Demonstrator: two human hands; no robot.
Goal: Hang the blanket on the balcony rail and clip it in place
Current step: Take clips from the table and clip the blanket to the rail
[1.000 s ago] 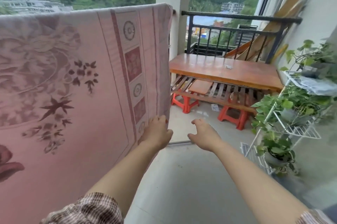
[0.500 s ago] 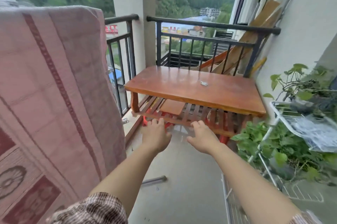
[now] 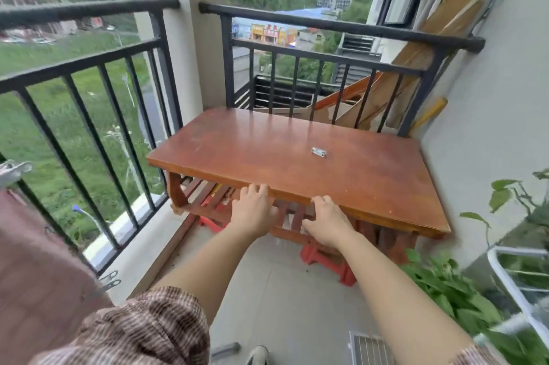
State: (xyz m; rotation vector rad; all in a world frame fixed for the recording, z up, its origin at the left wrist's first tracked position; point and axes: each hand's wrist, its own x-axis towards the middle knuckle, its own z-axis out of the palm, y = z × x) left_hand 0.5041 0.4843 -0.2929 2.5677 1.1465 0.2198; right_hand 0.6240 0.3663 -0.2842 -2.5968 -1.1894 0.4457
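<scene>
1 head view looks forward and down, close over the wooden table; balcony rail beyond.

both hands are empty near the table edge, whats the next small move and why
Probably reach the right hand forward over the wooden table to pick up the small metal clip lying on top. Both it and the left hand are open and empty at the table's near edge, the clip lies just beyond them, and the blanket at the left may need clipping.

A wooden table stands in the daylit balcony corner on grey floor tiles.
</scene>
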